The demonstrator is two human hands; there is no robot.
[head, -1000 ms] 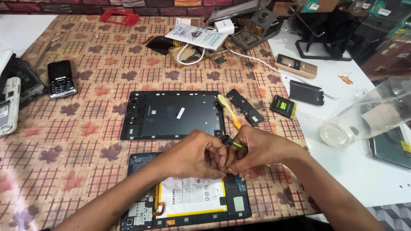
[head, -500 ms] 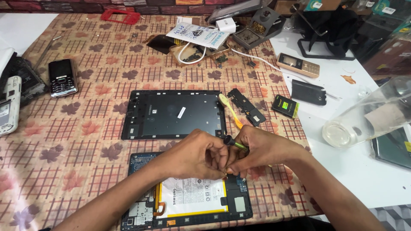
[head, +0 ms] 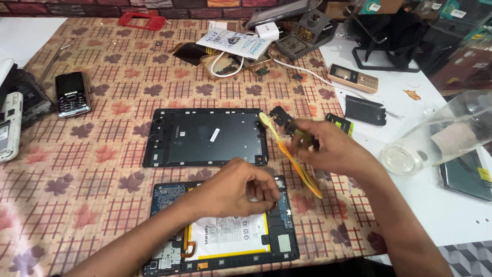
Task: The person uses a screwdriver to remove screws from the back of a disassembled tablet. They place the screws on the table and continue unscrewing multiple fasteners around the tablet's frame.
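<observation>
An opened tablet (head: pixel 279 241) lies at the near edge, showing its white battery and blue circuit board. My left hand (head: pixel 238 191) hovers over the tablet's upper right corner with thumb and fingertips pinched together; I cannot tell if something tiny is between them. My right hand (head: pixel 330 149) is raised to the right of it, above the cloth, gripping a small dark-green tool (head: pixel 302 135). A yellow and orange brush-like tool (head: pixel 294 161) lies slanted between my hands. The tablet's black back cover (head: pixel 205 137) lies just beyond.
A black keypad phone (head: pixel 72 93) and a white phone (head: pixel 7 128) lie at the left. A gold phone (head: pixel 353 78), black case (head: pixel 365 110) and small green-black battery (head: pixel 342 122) are at the right. A clear plastic container (head: pixel 441 138) lies on the white table. Charger, cable and papers (head: pixel 233 43) sit at the back.
My hands were pressed together over the tablet's top right corner. Now my right hand has lifted away to the upper right with the small tool; my left hand stays over the corner.
</observation>
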